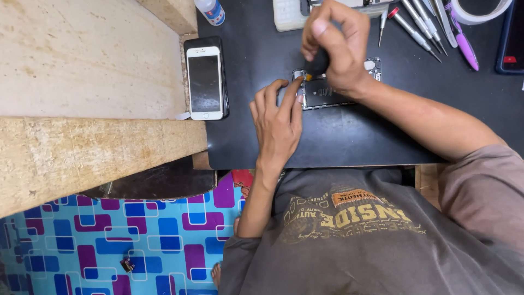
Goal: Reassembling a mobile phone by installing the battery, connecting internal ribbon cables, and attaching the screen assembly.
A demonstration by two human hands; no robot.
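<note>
Black tool handle (pixel 317 61) is enclosed by right hand (pixel 334 41); opened phone (pixel 327 90) is steadied by spread left hand (pixel 277 117) fingertips on desk (pixel 349 131)

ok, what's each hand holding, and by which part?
Right hand grips a dark-handled tool by its handle, tip at the opened phone. Left hand holds nothing; its fingers steady the phone's left end.

**Black mat, cluttered**

A black work mat (pixel 349 136) carries an opened phone (pixel 327 93). Left of it lies a white phone (pixel 204 82); up and right, a row of screwdrivers (pixel 417 24), a purple pen (pixel 464 41) and a tape roll (pixel 483 11).
</note>
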